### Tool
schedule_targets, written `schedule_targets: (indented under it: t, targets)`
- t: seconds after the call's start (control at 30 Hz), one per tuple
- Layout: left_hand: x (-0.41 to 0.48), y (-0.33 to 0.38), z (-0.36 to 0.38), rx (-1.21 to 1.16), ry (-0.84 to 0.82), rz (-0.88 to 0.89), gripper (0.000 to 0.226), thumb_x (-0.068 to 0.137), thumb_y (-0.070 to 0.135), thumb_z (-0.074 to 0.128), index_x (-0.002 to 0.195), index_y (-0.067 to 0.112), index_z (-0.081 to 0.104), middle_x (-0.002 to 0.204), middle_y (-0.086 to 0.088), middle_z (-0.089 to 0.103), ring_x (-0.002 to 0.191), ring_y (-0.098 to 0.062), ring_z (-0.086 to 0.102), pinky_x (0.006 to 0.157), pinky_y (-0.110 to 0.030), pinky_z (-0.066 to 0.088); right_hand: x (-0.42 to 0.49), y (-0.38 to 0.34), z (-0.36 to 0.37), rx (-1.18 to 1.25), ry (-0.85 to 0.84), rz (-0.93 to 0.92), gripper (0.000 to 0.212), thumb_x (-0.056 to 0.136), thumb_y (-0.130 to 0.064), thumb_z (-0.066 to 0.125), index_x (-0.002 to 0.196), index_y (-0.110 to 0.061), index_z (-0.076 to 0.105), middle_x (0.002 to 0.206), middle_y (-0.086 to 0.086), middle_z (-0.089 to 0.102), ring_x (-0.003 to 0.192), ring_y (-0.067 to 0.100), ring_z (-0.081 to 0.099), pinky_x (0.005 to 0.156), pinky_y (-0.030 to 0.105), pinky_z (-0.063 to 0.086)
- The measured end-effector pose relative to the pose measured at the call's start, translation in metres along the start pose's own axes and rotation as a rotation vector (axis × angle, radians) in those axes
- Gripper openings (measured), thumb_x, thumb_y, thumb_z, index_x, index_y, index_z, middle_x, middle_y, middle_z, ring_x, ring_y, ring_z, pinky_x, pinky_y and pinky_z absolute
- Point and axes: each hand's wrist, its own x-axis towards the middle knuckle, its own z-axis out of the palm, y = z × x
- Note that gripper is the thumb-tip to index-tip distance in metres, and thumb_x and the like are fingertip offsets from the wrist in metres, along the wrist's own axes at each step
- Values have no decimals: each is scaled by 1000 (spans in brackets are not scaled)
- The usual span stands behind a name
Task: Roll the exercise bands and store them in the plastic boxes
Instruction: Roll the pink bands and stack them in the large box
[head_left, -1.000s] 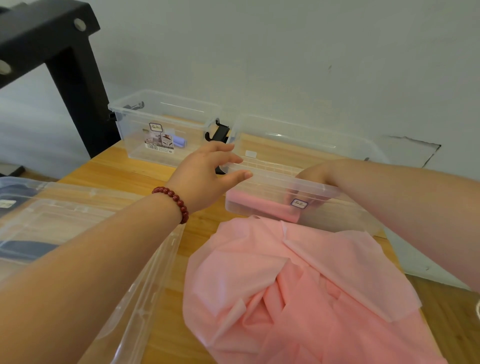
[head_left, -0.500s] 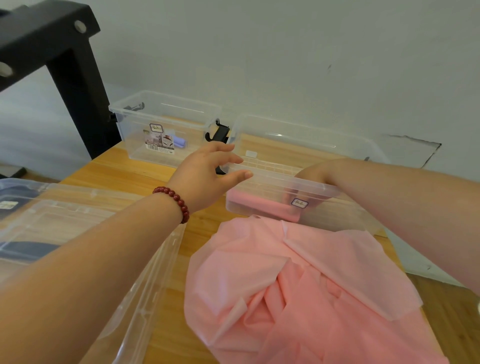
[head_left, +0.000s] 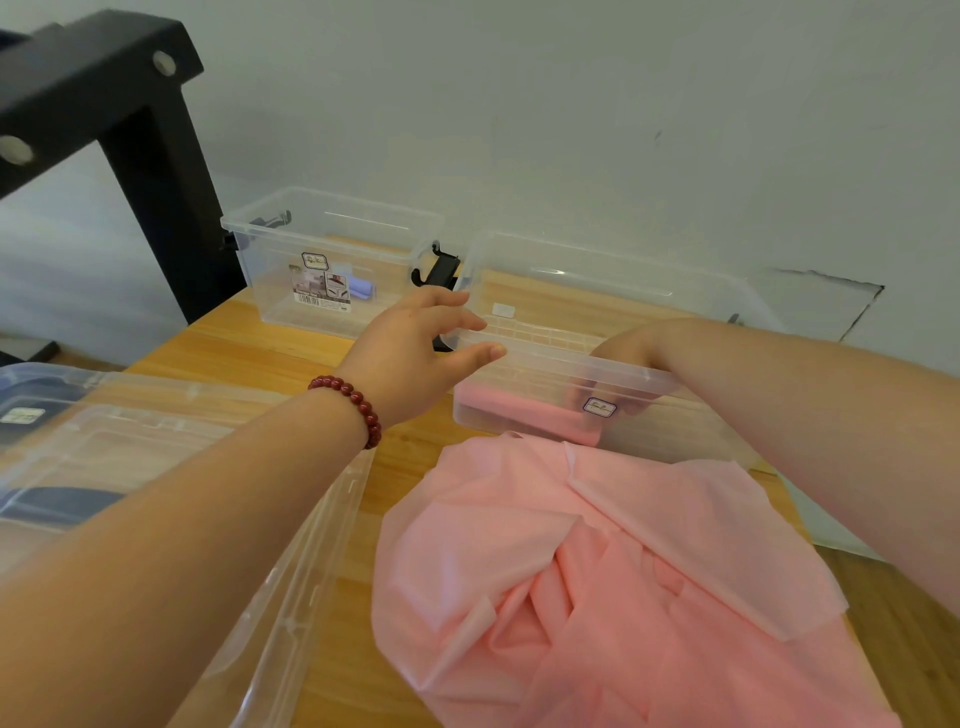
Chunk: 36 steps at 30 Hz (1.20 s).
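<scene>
currently near box (head_left: 563, 357) holds pink roll (head_left: 519, 415); left grip (head_left: 410, 358) pinches rim, right grip (head_left: 621, 349) cannot tell.

Likely a plain workroom or storeroom; a wooden table (head_left: 249, 343) lies under the left hand (head_left: 410, 358) pinching the rim of a clear box (head_left: 561, 358); beyond that grip rises a bare grey wall (head_left: 571, 130) (cracked off to its right); up left stands a black bolted metal frame (head_left: 156, 182); a second box (head_left: 332, 249) sits just behind.
</scene>
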Motion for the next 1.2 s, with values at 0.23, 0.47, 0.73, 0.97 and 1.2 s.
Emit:
schedule_targets:
  t: [0.23,0.47,0.73,0.97,1.2]
  targets:
    - [0,2,-3,22,-18,-1,41,87,49,61,122,28,63,144,13,43,123,-4,43,96,-19,32,-3,-1,-4,150,126,-37,26,96,-8,51,105,-23,70,80,0,60,61,14,48,52,19,43]
    - [0,6,-5,47,-41,-17,42,88,50,59,123,28,63,145,13,42,126,-6,43,96,-20,32,-6,6,-5,599,322,-200,12,86,-5,68,85,-16,69,77,2,66,67,16,59,66,29,48]
    - [0,13,-9,113,-94,-43,47,90,52,55,129,28,58,149,13,37,130,-8,41,101,-27,35,-35,-9,-6,634,480,-273,14,84,-6,71,83,-19,67,75,-5,59,66,8,51,57,18,39]
    - [-7,24,-8,121,-94,-67,53,94,49,51,142,28,44,156,11,28,140,-11,32,112,-33,29,-72,-18,-3,719,595,-379,16,82,-7,73,79,-20,66,72,-7,60,63,7,53,56,18,41]
    - [-26,45,-3,92,28,12,48,96,41,53,141,27,46,156,10,29,142,-11,27,112,-29,26,-99,-17,24,829,763,-470,15,83,-10,73,75,-20,65,71,-8,63,63,5,55,54,16,41]
